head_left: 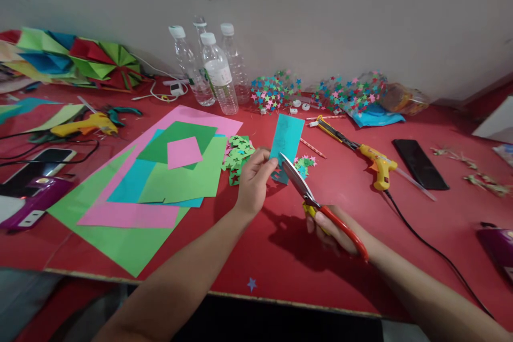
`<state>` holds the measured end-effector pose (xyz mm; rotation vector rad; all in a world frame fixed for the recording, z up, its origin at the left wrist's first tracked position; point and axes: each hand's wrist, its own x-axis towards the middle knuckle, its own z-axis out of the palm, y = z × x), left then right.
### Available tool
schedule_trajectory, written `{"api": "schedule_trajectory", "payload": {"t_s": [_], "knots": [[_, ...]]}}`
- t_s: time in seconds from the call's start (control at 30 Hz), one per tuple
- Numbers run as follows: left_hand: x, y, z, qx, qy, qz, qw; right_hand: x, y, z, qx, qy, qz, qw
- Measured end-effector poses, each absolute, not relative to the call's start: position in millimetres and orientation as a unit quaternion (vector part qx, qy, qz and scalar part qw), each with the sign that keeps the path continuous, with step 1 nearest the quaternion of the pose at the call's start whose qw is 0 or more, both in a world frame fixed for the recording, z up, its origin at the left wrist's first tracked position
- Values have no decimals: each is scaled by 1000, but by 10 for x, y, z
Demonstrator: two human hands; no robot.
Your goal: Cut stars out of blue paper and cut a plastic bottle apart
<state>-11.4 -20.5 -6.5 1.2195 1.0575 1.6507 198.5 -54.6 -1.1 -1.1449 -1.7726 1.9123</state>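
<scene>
My left hand (253,179) pinches a strip of blue paper (287,136) by its lower left edge, holding it up above the table. Faint dark marks show on the strip. In my right hand (336,227) is a pair of scissors (306,192) with red and yellow handles. Their blades point up and to the left, with the tip at the paper strip beside my left thumb. Green paper stars (236,157) lie in a pile just left of my left hand. Behind the strip's lower end is a smaller heap of mixed paper stars (305,165).
Coloured sheets (132,246) are layered at the left. Clear bottles (219,75) stand by the wall, near star-covered bunches (352,91). A yellow glue gun (379,165), its cable and a black phone (420,164) lie right. A blue star (251,284) lies near the front edge.
</scene>
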Motion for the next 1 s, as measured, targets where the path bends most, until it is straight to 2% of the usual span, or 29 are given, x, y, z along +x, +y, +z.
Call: {"api": "schedule_trajectory", "payload": {"t_s": [1.0], "knots": [[-98,-162,-155,465,424,637,445,1923,-564,-13,-482,-587,635,142]]}}
